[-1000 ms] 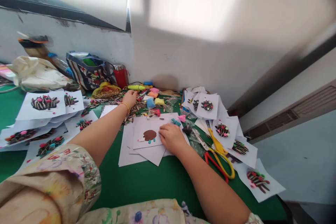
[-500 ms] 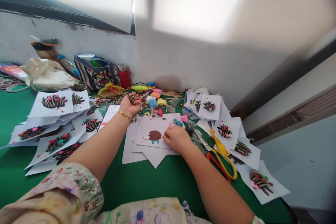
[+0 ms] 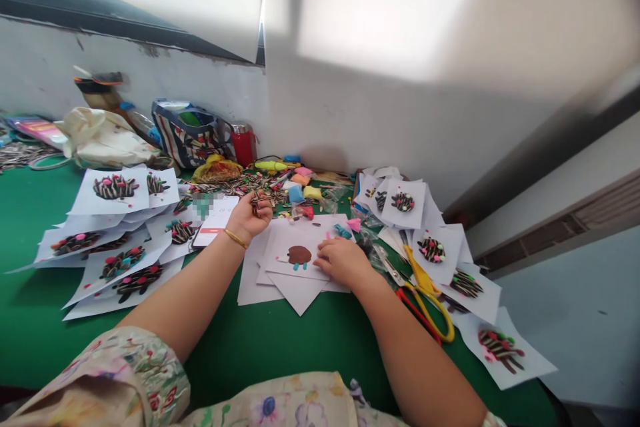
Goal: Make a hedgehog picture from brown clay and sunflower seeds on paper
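Note:
My left hand (image 3: 252,215), with a gold bangle on its wrist, is curled around several striped sunflower seeds (image 3: 259,203) and hangs just left of the white paper sheet (image 3: 280,238). On that sheet is a brown clay hedgehog body (image 3: 299,254) with small blue feet and a pale pointed snout. My right hand (image 3: 343,260) lies over the sheet's right edge, fingers lightly bent and apart, with nothing visible in them. Blue clay (image 3: 343,231) and pink clay (image 3: 354,225) sit just beyond it. More loose seeds (image 3: 245,185) are heaped behind my left hand.
Finished seed-hedgehog cards are stacked at left (image 3: 115,192) and right (image 3: 404,203). Yellow-handled scissors (image 3: 425,280) lie beside my right forearm. A phone (image 3: 216,223) is by my left wrist. A striped bag (image 3: 185,137) and red flask (image 3: 244,145) stand along the wall.
My left hand has drawn back from the seed pile toward me, its fingers now closed around seeds. The right hand stays on the sheet. The view has shifted slightly.

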`<state>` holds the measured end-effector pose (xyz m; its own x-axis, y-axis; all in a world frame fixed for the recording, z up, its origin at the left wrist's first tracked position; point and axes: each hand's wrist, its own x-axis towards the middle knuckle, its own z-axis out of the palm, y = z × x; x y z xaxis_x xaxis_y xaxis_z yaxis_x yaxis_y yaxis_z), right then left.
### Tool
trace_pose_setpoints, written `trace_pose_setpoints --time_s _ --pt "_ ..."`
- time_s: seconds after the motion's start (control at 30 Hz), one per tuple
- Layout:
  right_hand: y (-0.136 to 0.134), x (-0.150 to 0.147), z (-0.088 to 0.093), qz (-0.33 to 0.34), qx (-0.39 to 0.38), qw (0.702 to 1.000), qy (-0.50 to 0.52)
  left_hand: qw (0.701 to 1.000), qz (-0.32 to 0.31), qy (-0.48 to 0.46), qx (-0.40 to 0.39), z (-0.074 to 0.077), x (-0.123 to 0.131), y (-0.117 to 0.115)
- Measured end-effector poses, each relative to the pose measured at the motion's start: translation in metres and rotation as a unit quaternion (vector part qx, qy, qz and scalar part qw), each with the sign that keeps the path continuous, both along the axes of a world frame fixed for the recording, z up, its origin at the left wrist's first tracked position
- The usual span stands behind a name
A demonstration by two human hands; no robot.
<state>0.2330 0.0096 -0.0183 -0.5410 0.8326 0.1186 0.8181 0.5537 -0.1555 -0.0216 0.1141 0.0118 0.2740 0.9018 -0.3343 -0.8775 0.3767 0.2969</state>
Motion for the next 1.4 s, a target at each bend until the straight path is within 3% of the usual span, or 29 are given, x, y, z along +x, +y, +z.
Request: trace_pose_setpoints --time_s 0.1,0.23,0.4,0.5,0.63,0.73,0.87,1.0,1.17,1.27,1.4 --pt "0.001 0.001 -0.003 -0.005 0.02 1.0 0.023 1.0 -0.007 0.0 -0.003 -0.002 0.002 -0.019" --pt "-0.002 -0.007 -0.003 -0.025 0.083 0.985 0.148 1.0 -0.022 -0.002 -0.004 -0.003 0.008 -0.044" --pt "-0.016 -0.041 0.022 -0.051 0.071 0.95 0.301 0.999 -0.051 -0.001 -0.002 0.0 0.023 -0.07" --pt "-0.016 -0.064 0.04 -0.04 0.036 0.948 0.314 0.997 -0.056 0.051 0.001 0.0 0.034 -0.081" --pt "-0.005 -0.087 0.049 -0.051 0.04 0.957 0.281 0.996 -0.059 0.073 -0.011 -0.001 0.042 -0.089" --pt "-0.004 -0.098 0.054 -0.026 0.031 0.953 0.301 0.996 -0.063 0.064 -0.017 -0.002 0.043 -0.09" --pt "-0.026 -0.106 0.067 0.056 -0.003 0.924 0.378 0.996 -0.076 0.037 -0.018 -0.002 0.034 -0.088" --pt "-0.06 -0.106 0.07 0.144 -0.1 0.936 0.304 0.996 -0.09 0.008 -0.018 0.0 0.017 -0.082" --pt "-0.086 -0.103 0.044 0.254 -0.168 0.946 0.116 0.995 -0.093 -0.029 -0.009 0.0 0.005 -0.076" --pt "-0.088 -0.098 0.035 0.233 -0.13 0.96 0.077 0.994 -0.098 -0.042 -0.005 -0.004 0.006 -0.076" --pt "-0.08 -0.086 0.043 0.234 -0.15 0.955 0.1 0.992 -0.111 -0.063 0.002 -0.013 0.008 -0.078"
